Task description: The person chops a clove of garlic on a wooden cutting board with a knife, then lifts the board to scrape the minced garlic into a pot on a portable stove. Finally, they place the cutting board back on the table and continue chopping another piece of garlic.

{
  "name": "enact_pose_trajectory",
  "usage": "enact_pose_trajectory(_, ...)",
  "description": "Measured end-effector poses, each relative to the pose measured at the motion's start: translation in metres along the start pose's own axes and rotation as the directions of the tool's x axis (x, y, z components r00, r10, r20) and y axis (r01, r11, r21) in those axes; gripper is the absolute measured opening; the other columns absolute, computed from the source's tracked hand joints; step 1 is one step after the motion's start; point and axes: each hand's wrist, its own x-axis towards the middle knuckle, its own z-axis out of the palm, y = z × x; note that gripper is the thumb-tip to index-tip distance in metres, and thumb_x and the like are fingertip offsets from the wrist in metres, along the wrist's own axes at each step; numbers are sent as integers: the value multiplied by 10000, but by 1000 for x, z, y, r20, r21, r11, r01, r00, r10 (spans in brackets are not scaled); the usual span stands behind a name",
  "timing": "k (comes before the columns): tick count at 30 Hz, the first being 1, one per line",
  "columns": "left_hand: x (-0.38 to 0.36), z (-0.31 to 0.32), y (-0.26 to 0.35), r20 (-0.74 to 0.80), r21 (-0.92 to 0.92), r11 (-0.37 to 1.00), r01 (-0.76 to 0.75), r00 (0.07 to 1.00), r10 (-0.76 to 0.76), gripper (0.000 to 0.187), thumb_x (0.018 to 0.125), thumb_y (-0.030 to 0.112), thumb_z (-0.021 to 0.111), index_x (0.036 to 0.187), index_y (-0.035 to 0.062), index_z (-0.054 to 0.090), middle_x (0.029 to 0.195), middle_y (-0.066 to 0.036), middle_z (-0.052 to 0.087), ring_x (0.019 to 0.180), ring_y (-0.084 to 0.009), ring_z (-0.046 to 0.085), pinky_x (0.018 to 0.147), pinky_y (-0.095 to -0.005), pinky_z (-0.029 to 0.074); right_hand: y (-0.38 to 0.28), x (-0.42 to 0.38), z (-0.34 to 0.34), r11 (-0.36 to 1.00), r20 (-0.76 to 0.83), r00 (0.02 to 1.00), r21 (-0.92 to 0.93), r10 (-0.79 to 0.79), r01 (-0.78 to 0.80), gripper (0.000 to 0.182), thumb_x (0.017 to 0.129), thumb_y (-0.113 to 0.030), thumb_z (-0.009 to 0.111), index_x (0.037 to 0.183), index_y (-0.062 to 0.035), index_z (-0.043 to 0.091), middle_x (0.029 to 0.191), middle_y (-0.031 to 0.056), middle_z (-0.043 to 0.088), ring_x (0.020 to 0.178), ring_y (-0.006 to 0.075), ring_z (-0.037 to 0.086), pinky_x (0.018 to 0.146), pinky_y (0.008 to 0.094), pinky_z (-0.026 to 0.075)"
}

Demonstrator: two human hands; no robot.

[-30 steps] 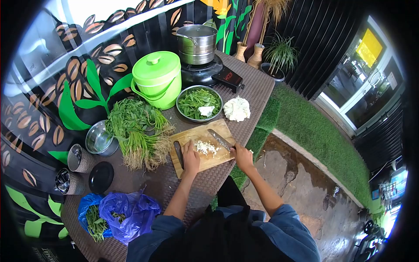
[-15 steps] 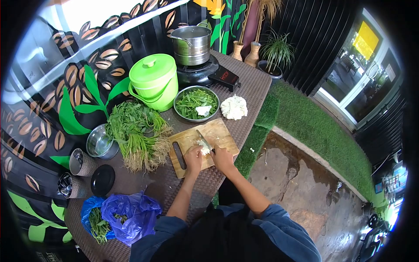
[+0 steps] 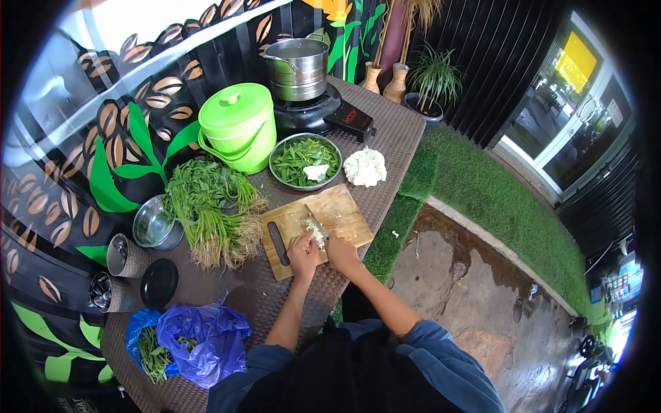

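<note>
A wooden cutting board [image 3: 345, 215] lies near the table's right edge, with small white chopped pieces [image 3: 316, 234] on it. My right hand [image 3: 342, 253] is closed round the handle of a knife [image 3: 315, 217], whose blade lies across the pieces. Beside the pieces, at the board's near side, my left hand [image 3: 303, 255] has its fingers bent together; what they hold, if anything, is too small to name. Beyond the board are a metal bowl of cut greens [image 3: 303, 162] with a white scrap in it and a crumpled white heap [image 3: 365, 167].
Rooted greens [image 3: 213, 206] lie left of the board. Behind stand a lidded green bucket [image 3: 237, 127] and a steel pot [image 3: 297, 72] on a black stove [image 3: 303, 117]. A metal bowl [image 3: 157, 224], two cups, a black lid [image 3: 159, 283] and blue bags [image 3: 206, 341] are at the left.
My right hand and the knife have shifted slightly left on the board, closer to my left hand. The whole view has moved slightly.
</note>
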Motion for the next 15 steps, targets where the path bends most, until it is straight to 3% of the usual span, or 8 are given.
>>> enact_pose_trajectory(4, 1, 0, -7, 20, -47, 998, 40, 999, -39, 247, 837, 30, 634, 1079, 19, 684, 919, -136, 660, 714, -193, 630, 604, -287, 512, -13, -27, 1, 997, 51, 996, 20, 77, -78, 248, 851, -138, 569, 1003, 44, 494, 872, 256, 660, 797, 394, 681, 657, 447, 564)
enact_pose_trajectory(6, 3, -1, -3, 30, -86, 993, 76, 997, -74, 239, 849, 30, 625, 1080, 21, 685, 901, -135, 655, 724, -186, 625, 606, -283, 506, -19, -31, 19, 982, -51, 983, 80, 174, -169, 239, 890, -170, 515, 980, 50, 502, 831, 250, 662, 798, 401, 678, 677, 453, 561)
enact_pose_trajectory(11, 10, -4, -3, 31, -37, 999, 23, 999, -22, 228, 868, 16, 610, 1086, 12, 679, 952, -134, 678, 806, -172, 662, 621, -258, 511, -6, -1, 1, 987, -44, 991, 103, 128, -123, 247, 917, -195, 476, 958, 43, 527, 848, 268, 660, 812, 401, 676, 704, 465, 555)
enact_pose_trajectory(13, 13, -6, -1, 52, 26, 1000, 15, 999, -16, 228, 877, 3, 603, 1093, 4, 674, 992, -134, 700, 868, -155, 682, 616, -232, 509, -3, -4, -20, 1000, 91, 996, 22, -14, 12, 281, 925, -211, 464, 1011, 48, 531, 884, 286, 654, 833, 406, 673, 713, 465, 553)
enact_pose_trajectory(15, 14, -12, 6, 104, -23, 998, 57, 993, -55, 203, 860, 22, 639, 1057, -2, 684, 916, -113, 712, 835, -146, 683, 600, -236, 498, -8, -13, -16, 1000, 143, 990, 22, 17, -21, 331, 928, -223, 454, 1083, 62, 519, 908, 298, 650, 850, 412, 670, 724, 468, 550)
